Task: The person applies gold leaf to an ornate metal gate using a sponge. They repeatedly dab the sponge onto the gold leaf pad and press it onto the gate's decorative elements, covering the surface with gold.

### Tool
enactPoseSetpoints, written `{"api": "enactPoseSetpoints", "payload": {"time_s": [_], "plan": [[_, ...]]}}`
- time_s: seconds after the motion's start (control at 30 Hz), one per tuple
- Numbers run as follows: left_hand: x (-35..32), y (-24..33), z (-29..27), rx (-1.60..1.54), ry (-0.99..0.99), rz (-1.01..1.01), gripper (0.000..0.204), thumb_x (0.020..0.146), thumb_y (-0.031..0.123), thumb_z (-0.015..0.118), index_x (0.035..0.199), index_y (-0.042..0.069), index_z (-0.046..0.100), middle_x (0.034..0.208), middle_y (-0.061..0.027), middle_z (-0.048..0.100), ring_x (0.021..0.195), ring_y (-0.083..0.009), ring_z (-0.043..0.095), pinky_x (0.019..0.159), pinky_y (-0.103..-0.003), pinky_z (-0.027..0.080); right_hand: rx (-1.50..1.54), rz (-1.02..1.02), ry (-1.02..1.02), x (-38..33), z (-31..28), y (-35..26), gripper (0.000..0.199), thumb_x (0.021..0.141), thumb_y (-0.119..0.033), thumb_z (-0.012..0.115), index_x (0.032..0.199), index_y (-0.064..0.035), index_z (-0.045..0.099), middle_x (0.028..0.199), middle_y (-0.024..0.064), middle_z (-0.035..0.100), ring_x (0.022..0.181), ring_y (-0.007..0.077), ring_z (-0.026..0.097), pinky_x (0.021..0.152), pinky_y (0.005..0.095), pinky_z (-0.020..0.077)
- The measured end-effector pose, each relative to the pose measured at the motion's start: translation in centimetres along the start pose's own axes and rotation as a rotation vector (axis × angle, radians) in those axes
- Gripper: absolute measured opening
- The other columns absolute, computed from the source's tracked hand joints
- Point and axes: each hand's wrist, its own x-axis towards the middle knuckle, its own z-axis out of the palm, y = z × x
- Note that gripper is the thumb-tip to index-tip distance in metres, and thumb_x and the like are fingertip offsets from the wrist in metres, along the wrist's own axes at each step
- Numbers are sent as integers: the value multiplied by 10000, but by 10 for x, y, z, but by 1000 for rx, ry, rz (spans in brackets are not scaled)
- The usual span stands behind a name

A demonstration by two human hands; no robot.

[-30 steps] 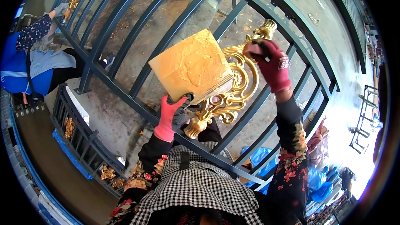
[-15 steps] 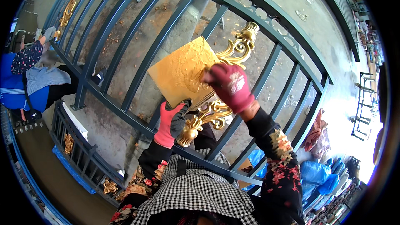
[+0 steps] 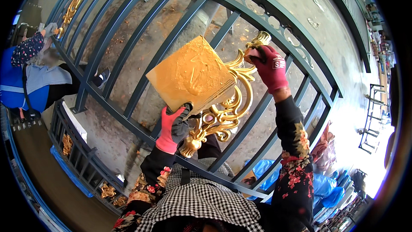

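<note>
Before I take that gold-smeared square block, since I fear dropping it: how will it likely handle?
The block is probably stiff: its face looks flat with the left hand gripping near one corner. It seems light, since only that hand appears to hold it. Its top may be slippery, given the glossy, ridged gold coating.

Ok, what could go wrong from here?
The left hand holds the block near one corner, so it could tip and smear its gold coating, if wet, on the ornament. The right hand is close to the dark railing, which might catch stray gold.
</note>
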Motion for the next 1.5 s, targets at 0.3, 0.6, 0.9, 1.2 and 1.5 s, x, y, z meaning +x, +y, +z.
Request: {"api": "enactPoseSetpoints", "payload": {"time_s": [0.3,0.6,0.9,1.2,1.5], "plan": [[1,-8,-22,17,61,19,194,882,32,532,1068,-20,550,958,-85,625,842,-192,646,705,-342,575,-295,-214,-9,51,50,25,166,783,-272,654,868,-139,606,856,86,621,790,296,622,690,409,486],[3,0,-26,-386,211,-169,181,889,22,546,1057,-46,532,984,-100,619,859,-197,642,734,-304,551,-552,-305,-529,80,43,-3,126,715,-212,671,795,-129,620,795,90,614,769,307,624,684,411,485],[-3,-7,-33,85,207,-18,131,888,-18,523,1007,-34,575,991,-123,624,862,-206,645,734,-303,527,-442,-131,-427,97,18,7,185,764,-272,670,854,-116,632,870,108,623,849,282,625,711,386,493],[3,0,-33,-30,200,-64,186,884,61,565,1024,-61,578,984,-101,631,837,-158,637,701,-264,521,-493,-153,-267,53,8,26,136,786,-267,633,858,-152,641,853,78,628,779,296,632,666,404,505],[5,20,-24,-311,164,-144,156,887,-5,525,1030,-49,569,978,-101,617,845,-190,642,703,-299,556,-571,-267,-137,17,18,48,200,752,-261,696,908,-151,636,840,76,617,757,291,600,678,405,461]]}}
